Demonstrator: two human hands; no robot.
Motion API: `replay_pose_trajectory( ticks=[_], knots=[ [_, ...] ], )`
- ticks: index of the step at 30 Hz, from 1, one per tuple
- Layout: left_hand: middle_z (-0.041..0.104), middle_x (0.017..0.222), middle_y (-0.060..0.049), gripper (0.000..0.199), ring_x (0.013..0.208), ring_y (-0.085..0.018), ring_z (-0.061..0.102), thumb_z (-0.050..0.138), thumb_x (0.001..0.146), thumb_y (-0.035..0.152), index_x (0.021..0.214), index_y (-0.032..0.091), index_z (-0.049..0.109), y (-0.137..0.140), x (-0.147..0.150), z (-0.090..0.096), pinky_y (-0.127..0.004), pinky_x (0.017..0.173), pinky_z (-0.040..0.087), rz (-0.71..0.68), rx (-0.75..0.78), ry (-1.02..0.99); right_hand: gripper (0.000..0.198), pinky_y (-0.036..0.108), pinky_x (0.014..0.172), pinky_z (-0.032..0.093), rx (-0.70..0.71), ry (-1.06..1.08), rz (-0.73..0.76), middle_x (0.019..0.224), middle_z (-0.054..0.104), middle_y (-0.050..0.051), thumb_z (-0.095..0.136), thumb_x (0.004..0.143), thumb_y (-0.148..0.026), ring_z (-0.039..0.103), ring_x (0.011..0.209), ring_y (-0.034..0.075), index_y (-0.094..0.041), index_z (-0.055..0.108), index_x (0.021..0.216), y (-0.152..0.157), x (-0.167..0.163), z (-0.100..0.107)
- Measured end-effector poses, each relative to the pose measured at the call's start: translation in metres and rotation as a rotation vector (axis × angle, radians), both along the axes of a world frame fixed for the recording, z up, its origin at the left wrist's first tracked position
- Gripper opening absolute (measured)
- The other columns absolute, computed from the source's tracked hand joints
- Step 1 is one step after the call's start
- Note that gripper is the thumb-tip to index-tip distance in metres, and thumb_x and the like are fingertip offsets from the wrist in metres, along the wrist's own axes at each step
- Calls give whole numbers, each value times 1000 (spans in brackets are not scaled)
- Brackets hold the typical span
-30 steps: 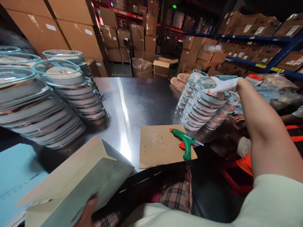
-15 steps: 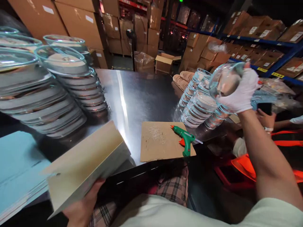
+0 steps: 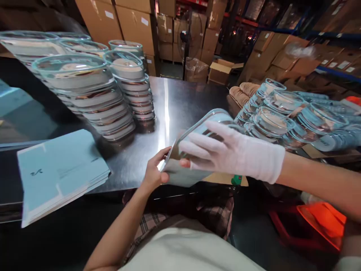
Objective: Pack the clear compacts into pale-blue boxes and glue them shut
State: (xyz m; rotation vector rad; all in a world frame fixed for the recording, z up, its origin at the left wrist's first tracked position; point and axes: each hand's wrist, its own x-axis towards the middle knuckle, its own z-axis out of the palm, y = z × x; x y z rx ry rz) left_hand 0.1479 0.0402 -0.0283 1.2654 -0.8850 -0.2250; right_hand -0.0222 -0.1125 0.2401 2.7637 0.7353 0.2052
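Observation:
Over the front edge of the table, my left hand (image 3: 154,171) pinches the left end of a pale cardboard sleeve (image 3: 183,175). My right hand (image 3: 222,150), in a white glove with one fingertip bare, grips a clear glass bowl (image 3: 218,113) from the right. Bowl and sleeve overlap here; blur and the glove hide how far one is inside the other. Below the glove, part of a green glue gun (image 3: 236,180) shows on a brown cardboard sheet (image 3: 218,178). A stack of flat light-blue sleeves (image 3: 67,165) lies left of my left hand.
Tall stacks of sleeved glass bowls (image 3: 93,101) stand on the left of the metal table (image 3: 186,94). More glass bowls (image 3: 270,120) crowd the right side, beside rows of brown ribbed discs (image 3: 239,96). Behind are a fan (image 3: 184,37) and cartons (image 3: 135,26).
My right hand has brought the glass bowl from the right stacks to the middle. My left hand has raised the sleeve rightward to meet it. The view has turned left.

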Motion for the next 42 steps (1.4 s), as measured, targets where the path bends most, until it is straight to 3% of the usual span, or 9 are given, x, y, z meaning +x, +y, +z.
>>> replay_pose_trajectory(
  ticks=[5,10,14,21,25,29,32,37,42],
  knots=[
    [78,109,-13,113,94,-33,74,59,60,107,130,20,74,8,-30,-47,-47,86,62,250,-112,22,54,52,114,57,148,-60,-25,150,65,14,53,97,-20,64,139,31,-20,55,151,-9,-5,4],
    [73,111,-13,110,95,-32,74,61,65,104,138,21,66,14,-40,-63,-49,88,63,240,-134,-57,38,36,84,63,426,307,22,102,79,9,49,111,-47,75,92,22,-18,72,121,-9,-4,-54],
    [64,135,-10,87,117,-26,69,61,94,78,166,42,27,14,-34,-57,-42,96,60,231,-340,-219,32,39,94,60,851,-110,-139,108,78,7,59,107,-50,74,100,23,-26,74,121,-38,-27,-97],
    [61,141,-13,60,124,-32,65,52,97,80,112,26,74,27,-24,-45,-46,99,58,146,-271,-310,82,59,129,39,1135,-228,-391,159,53,16,66,77,-93,47,154,41,-25,79,121,-13,-26,-201],
    [67,123,-8,46,108,-25,68,65,95,70,118,30,65,24,-33,-46,-42,93,58,329,-239,-120,50,49,121,51,1512,-514,-700,151,60,13,67,95,-64,61,141,29,-28,68,128,45,16,-236],
    [66,109,-7,56,108,-27,66,64,90,79,109,27,68,29,-26,-50,-42,90,58,342,-175,-239,63,40,102,62,1754,-666,-763,155,57,12,72,92,-47,70,124,22,-34,44,146,54,20,-237],
    [65,112,-8,60,110,-27,65,62,91,81,102,24,76,37,-11,-50,-41,94,55,264,-173,-356,48,43,102,61,1616,-628,-962,139,68,14,58,98,-60,72,118,25,-26,58,132,19,-25,-228],
    [64,109,-6,53,116,-28,61,76,86,73,111,27,77,39,2,-53,-43,106,49,194,-168,-396,45,51,108,53,685,-432,-1927,125,73,21,68,88,-54,69,121,36,-16,73,112,-56,-123,-218],
    [63,101,-4,36,116,-28,60,78,90,54,114,28,71,29,-4,-53,-47,110,47,269,-247,-386,27,32,71,53,1147,-300,-2005,80,74,9,85,59,-28,69,79,24,-18,70,79,-98,-149,-226]
  ],
)
